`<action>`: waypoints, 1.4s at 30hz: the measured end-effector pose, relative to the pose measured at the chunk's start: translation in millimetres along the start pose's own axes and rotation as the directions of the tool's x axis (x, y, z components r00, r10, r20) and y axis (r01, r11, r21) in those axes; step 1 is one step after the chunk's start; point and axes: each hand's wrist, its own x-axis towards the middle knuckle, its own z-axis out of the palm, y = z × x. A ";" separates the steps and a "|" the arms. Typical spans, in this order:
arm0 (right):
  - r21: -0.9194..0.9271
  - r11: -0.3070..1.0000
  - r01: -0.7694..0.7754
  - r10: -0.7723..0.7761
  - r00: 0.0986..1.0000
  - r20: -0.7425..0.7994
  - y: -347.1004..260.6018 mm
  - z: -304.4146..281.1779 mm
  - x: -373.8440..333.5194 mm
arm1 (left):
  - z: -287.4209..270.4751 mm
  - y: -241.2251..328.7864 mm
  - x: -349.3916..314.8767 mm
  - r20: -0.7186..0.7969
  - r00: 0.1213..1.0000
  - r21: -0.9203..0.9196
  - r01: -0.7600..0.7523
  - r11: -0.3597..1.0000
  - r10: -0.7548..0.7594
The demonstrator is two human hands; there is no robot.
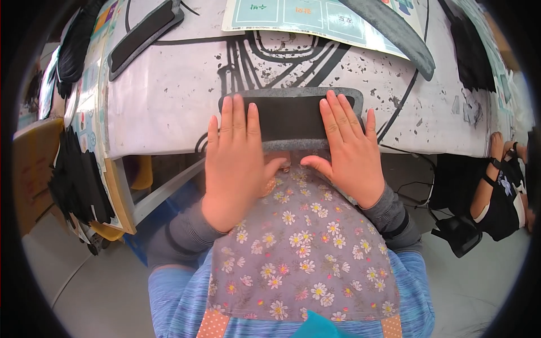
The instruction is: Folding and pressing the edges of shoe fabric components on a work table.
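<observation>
A flat black piece (290, 118) lies across a slightly larger grey, rounded backing (293, 145) at the table's near edge. The grey shows as a border around it. On its left end the fingertips of my left hand (234, 160) rest flat, fingers stretched out and thumb turned inward. My right hand (354, 147) lies likewise on the right end, with its fingers straight and slightly spread and the thumb apart. Neither hand grips anything. What material the piece is made of I cannot tell.
The white table cover (169, 112) bears black lines and dark flecks. A similar black-and-grey strip (143, 39) lies far left, a curved grey strip (394, 34) over a printed sheet (315, 19) far right. Black strips (79, 174) hang at left. Another person's arm (489, 177) is at right.
</observation>
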 end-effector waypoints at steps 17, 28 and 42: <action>0.128 0.970 0.207 -0.188 0.972 -0.141 -26.7 -11.9 21.6 | 9.8 -5.6 11.8 0.028 0.985 -0.092 -0.169 0.981 0.172; -0.018 0.980 0.197 -0.198 0.980 -0.013 6.9 -16.2 -23.3 | 7.8 -19.4 -14.2 -0.053 0.966 -0.165 -0.257 0.952 0.252; -0.212 0.779 0.589 -0.583 0.558 -0.590 -85.3 -41.2 224.6 | -120.5 -204.0 38.5 -0.651 0.667 0.509 0.029 0.861 0.362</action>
